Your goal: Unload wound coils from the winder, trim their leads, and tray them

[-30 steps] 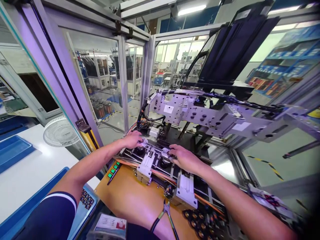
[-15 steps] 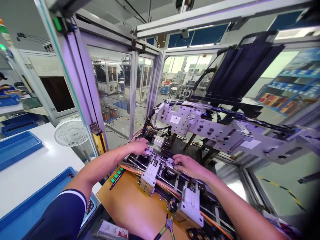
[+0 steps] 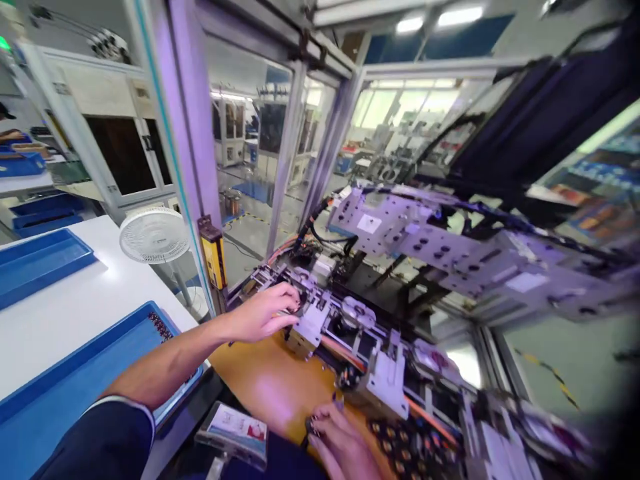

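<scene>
My left hand (image 3: 267,312) is over the near side of the machine's rail, beside a silver clamp block (image 3: 311,325). Its thumb stands apart from the curled fingers, and I make out no thing held. Low in the view, my right hand (image 3: 345,443) is above the tan board (image 3: 273,377), its thumb and finger pinched on a small dark part (image 3: 311,425). A bit of the pliers (image 3: 338,401) shows behind the right hand, which hides the rest. An oval silver fixture (image 3: 357,312) sits on the rail between the first clamp block and a second clamp block (image 3: 387,387).
Several small dark ring-like parts (image 3: 395,440) lie right of my right hand. A long perforated metal beam (image 3: 440,250) hangs over the rail. A blue tray (image 3: 65,373) and a white fan (image 3: 155,235) are at the left. A badge (image 3: 237,430) hangs in front of me.
My right hand has left the oval fixture and come down toward me over the pliers. My left hand has moved back to the near side of the rail. The view has shifted.
</scene>
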Demonstrator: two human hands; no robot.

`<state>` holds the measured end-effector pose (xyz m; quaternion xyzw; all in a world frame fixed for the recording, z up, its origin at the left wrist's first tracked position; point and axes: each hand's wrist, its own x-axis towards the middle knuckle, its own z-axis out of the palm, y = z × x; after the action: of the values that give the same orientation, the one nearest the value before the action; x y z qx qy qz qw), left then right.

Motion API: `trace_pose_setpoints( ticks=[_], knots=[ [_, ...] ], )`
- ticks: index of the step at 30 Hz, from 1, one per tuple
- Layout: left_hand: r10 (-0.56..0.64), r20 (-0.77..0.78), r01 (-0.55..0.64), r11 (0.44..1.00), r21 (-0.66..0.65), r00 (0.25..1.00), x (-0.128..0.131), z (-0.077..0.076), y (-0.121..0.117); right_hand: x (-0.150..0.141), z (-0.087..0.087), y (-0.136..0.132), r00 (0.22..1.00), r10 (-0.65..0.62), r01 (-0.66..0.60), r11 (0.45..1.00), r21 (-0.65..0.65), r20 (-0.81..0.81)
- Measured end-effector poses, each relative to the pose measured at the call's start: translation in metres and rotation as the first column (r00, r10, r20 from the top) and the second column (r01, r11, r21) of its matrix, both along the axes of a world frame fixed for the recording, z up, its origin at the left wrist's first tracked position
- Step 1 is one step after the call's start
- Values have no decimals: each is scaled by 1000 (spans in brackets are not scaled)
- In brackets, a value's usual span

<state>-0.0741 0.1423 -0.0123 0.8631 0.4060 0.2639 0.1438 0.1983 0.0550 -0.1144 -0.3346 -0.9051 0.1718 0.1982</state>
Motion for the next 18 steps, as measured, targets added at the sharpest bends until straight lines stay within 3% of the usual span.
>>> trace_pose_setpoints(
  ticks=[3, 6, 8, 10, 12, 14, 16, 18],
  knots=[
    [-19, -3, 19, 989, -149, 1000, -3, -62, -43, -25, -34, -5, 991, -122, 126, 990, -71, 53],
    [-8, -89, -9, 982, -188, 996, 2, -127, -62, -49, -58, 8, 982, -175, 181, 980, -89, 72],
    [38, -130, -57, 987, -151, 991, 7, -159, -67, -61, -64, 15, 976, -199, 204, 977, -55, 87],
    [76, -141, -90, 991, -96, 987, 10, -177, -69, -63, -57, 14, 970, -227, 226, 974, 12, 91],
    [91, -134, -98, 994, -46, 987, 9, -179, -72, -45, -38, 4, 962, -261, 253, 962, 102, 79],
    [83, -121, -85, 996, -12, 989, 8, -163, -74, -3, -7, -7, 946, -318, 302, 932, 198, 55],
    [36, -111, -35, 999, 13, 993, 13, -130, -70, 61, 29, -10, 907, -420, 394, 873, 289, 32],
    [-75, -106, 80, 996, 39, 991, 33, -86, -56, 133, 61, 0, 828, -559, 515, 782, 351, 30]
  ],
)
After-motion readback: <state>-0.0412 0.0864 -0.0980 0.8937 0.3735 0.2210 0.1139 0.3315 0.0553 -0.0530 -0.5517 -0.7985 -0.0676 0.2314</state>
